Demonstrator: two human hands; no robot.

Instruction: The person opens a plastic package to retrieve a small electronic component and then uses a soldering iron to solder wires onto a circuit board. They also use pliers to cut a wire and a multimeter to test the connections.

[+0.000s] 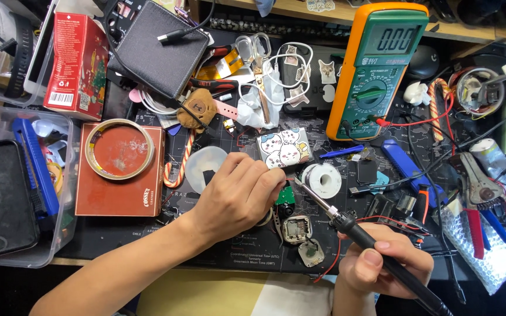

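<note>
My left hand pinches a small green circuit board at the middle of the dark mat. My right hand grips a black soldering iron whose metal tip points up-left and almost touches the board. A small square metal part and a little round piece lie just below the board. A spool of solder wire rests right of the tip.
An orange-and-green multimeter stands at the back with red leads. A red box with a tape ring lies left, beside a clear bin. Pliers and cutters crowd the right edge. Cables, scissors and a black pouch sit behind.
</note>
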